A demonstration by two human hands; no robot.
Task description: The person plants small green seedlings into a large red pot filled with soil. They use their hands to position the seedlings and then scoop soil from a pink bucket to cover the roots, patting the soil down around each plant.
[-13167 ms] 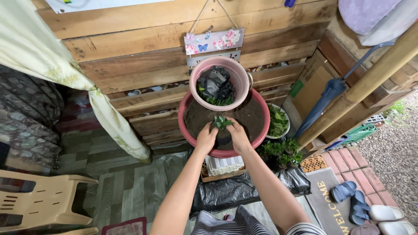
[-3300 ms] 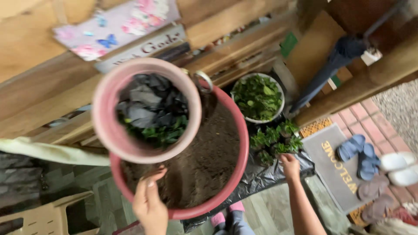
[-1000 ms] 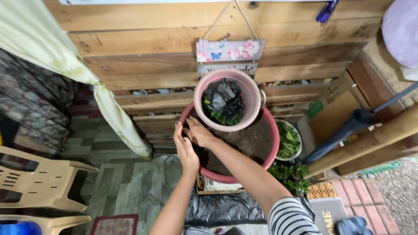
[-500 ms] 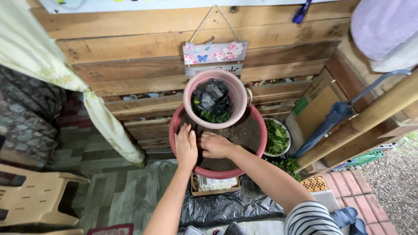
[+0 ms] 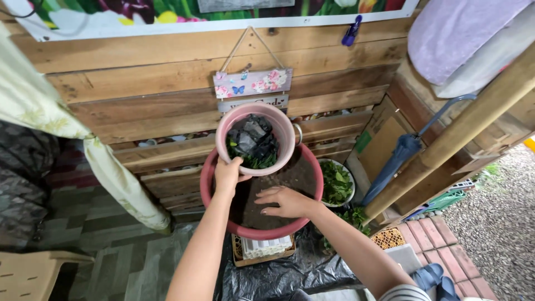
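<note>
A large red basin point(image 5: 207, 184) filled with dark soil point(image 5: 295, 175) stands below a wooden plank wall. A smaller pink bucket point(image 5: 285, 131) rests on its far rim and holds black seedling bags point(image 5: 251, 138) and green leaves. My left hand point(image 5: 228, 173) grips the near rim of the pink bucket, fingers curled over its edge. My right hand point(image 5: 284, 202) lies flat on the soil in the basin, fingers spread and pointing left, holding nothing.
A white bowl of green plants point(image 5: 336, 183) sits right of the basin, with more leafy plants point(image 5: 350, 217) below it. A small crate point(image 5: 262, 251) and black plastic sheet point(image 5: 278, 276) lie underneath. A folded umbrella point(image 5: 398, 159), bamboo pole point(image 5: 462, 125), curtain point(image 5: 120, 181) and plastic chair point(image 5: 33, 273) stand around.
My left hand has risen from the soil to the pink bucket's rim. My right hand has stayed flat on the soil. The view has drawn in slightly.
</note>
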